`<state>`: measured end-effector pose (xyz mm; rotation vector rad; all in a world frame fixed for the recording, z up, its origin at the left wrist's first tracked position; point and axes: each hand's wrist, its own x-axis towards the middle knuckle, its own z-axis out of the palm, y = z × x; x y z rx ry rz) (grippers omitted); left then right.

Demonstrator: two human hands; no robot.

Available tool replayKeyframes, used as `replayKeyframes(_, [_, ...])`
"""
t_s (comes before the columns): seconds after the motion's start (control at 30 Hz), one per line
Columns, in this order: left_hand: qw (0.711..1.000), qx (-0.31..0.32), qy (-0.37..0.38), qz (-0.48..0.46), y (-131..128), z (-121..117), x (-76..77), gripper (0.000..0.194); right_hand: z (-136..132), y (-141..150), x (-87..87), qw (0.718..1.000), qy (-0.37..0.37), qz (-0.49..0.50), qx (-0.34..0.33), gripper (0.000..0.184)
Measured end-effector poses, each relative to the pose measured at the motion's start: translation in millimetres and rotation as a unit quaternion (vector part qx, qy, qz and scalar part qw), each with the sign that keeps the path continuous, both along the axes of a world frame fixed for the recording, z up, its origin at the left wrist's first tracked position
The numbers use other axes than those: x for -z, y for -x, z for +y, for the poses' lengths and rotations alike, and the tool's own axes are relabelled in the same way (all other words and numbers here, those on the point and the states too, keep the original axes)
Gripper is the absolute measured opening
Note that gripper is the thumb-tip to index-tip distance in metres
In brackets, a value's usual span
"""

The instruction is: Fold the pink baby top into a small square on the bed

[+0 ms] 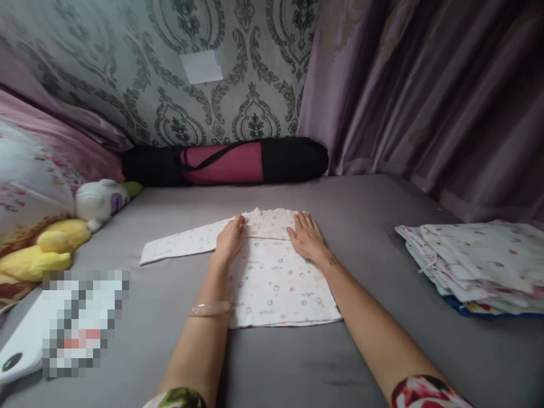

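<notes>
- Head view: a white long-sleeved cloth garment with small pastel prints [280, 289] lies flat near the middle of a grey cloth-covered bed [365, 272], under the two hands
- Done, as I judge it: the right sleeve [272, 225] seems laid across the far part of the garment, where a straight fabric edge shows, and the body looks smooth
- Not yet done, by the same reading: the left sleeve [178, 243] points straight out to the left, not turned in, and the body appears to lie at full length
- The bare left hand [230, 238] rests where the left sleeve joins the body, its fingers bent and close together; I cannot tell whether they pinch the cloth
- The bare right hand [306, 235] lies flat on the far right corner, fingers extended almost side by side, thumb apart
- Well apart, on the right, lies a layered pile of folded printed cloth items [484, 255]
- Container: a long black-and-magenta fabric bag with a black strap [225, 163] lies along the far side; it looks filled, but its contents are hidden
</notes>
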<state>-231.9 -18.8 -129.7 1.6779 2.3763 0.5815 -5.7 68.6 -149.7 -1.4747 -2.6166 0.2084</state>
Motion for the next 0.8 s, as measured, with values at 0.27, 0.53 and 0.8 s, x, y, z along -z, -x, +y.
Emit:
replayKeyframes(0.27, [0.998, -0.042, -0.038, 0.027, 4, 6, 23.5, 0.032, 4, 0, 3.5, 1.000, 0.003, -0.011, 0.001, 0.067])
replayKeyframes(0.53, [0.997, 0.016, -0.053, 0.054, 13, 4, 30.1, 0.037, 13, 5, -10.1, 0.997, 0.056, -0.056, -0.002, 0.069])
replayKeyframes(0.8, [0.994, 0.060, 0.015, 0.085, 0, -38, 14.7, 0.042, 13, 13, -9.5, 0.999, -0.027, -0.028, 0.016, 0.069])
